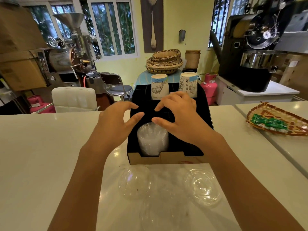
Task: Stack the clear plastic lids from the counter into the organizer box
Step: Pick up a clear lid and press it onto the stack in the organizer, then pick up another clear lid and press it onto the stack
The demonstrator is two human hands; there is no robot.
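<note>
A black organizer box point(168, 158) stands on the white counter point(41, 155) in front of me. In its front left compartment lies a stack of clear plastic lids point(152, 139). My left hand point(116, 120) and my right hand point(180, 117) hover just above the back of that stack, fingers spread and curled, with nothing visibly in them. My right thumb tip is at the stack's top edge. Loose clear lids lie on the counter near me: one at the left point(135, 182), one at the right point(204, 186), and a faint one between them point(160, 212).
Two upside-down paper cups point(159, 86) point(188, 85) stand in the box's back compartments. A woven tray point(276, 120) with green packets sits on the counter at the right. Beyond the counter are a white chair point(73, 99), a stool, baskets and coffee roasters.
</note>
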